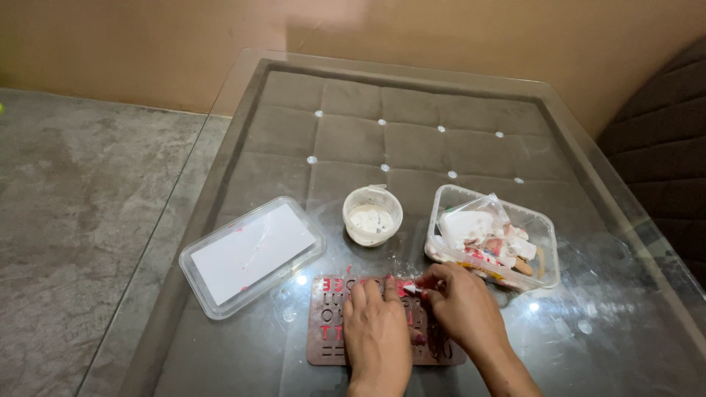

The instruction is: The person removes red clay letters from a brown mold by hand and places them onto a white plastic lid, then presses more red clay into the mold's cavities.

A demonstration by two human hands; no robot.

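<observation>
The brown letter mould (331, 331) lies flat on the glass bench (588, 309), close to its near edge. The left hand (376, 327) rests flat on the mould with fingers spread and nothing gripped. The right hand (460, 305) has its fingers pinched together on a small white tool (409, 290), working at the mould's upper row of cavities, some of which show red filling.

Hazards:

1. Mould slip. The glass looks smooth; if the left hand's pressure eases, the scraping force may push the mould sideways and smear the filling.
2. Spill. The round white cup (372, 215) of pale paste stands just beyond the mould's far edge; a sudden forward motion of either hand could tip it.
3. Snagging. The clear tub of bagged supplies (540, 228) sits just beside the right hand, so its rim may catch the wrist.
4. The clear lid (250, 254) lies to the left, apart from both hands; low risk.
</observation>
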